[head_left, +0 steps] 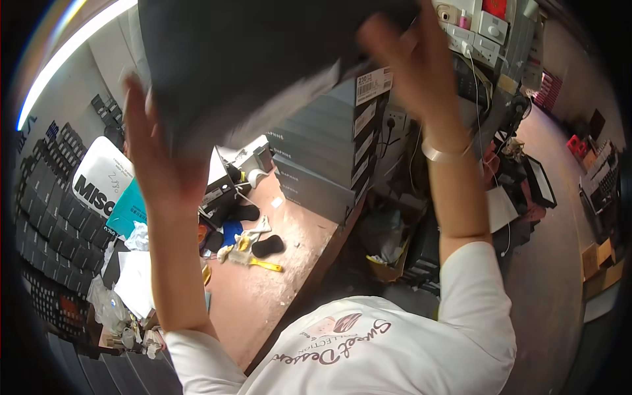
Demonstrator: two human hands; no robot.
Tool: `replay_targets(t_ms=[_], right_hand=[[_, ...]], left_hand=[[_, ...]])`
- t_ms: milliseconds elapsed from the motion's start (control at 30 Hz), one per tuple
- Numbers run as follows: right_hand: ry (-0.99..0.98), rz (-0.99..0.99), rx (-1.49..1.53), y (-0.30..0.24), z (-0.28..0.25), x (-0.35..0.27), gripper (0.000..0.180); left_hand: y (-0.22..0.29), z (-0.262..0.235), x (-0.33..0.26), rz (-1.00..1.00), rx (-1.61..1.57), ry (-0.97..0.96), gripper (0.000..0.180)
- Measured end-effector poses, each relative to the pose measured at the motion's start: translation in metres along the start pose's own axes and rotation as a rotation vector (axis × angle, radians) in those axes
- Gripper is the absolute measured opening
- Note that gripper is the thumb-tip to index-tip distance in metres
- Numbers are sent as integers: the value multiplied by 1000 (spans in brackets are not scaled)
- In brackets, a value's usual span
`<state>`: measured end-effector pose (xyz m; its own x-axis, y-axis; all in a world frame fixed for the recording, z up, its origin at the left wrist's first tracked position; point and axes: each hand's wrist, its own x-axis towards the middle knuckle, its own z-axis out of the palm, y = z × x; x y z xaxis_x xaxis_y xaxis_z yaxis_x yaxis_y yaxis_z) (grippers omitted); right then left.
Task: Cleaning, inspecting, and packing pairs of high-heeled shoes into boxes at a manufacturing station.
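Observation:
Raised high in front of me is a large dark grey box (243, 59), its top cut off by the picture's upper edge and its near edge smeared by motion. My left hand (170, 171) presses against its left side, thumb and fingers partly hidden. At the opposite end, my blurred right hand (421, 69) grips the right side, with a pale bangle (446, 155) on that wrist. Just below and behind the held box stands a stack of grey shoe boxes (316, 184), with white labels on their ends.
On the pinkish worktop (263, 306) lie a yellow-handled brush (263, 264), black oval pads (268, 247) and a cloth. Many dark boxes (56, 224) are piled at left, near a teal box (130, 207). Sockets (486, 49) and a cable are at upper right; an open carton (388, 247) sits below the worktop.

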<state>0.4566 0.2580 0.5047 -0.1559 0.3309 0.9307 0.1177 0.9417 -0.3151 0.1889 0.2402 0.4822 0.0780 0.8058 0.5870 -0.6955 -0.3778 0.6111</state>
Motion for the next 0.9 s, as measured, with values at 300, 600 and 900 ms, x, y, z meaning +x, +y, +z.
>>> replay_targets(t_ms=[300, 600, 900], right_hand=[[228, 388, 287, 145, -93, -3, 57], [263, 310, 345, 194, -82, 9, 47], [674, 86, 104, 104, -32, -89, 33]], left_hand=[[-133, 76, 44, -98, 566, -64, 86], [-157, 66, 68, -80, 817, 39, 82], [-121, -27, 15, -220, 1220, -170, 63]])
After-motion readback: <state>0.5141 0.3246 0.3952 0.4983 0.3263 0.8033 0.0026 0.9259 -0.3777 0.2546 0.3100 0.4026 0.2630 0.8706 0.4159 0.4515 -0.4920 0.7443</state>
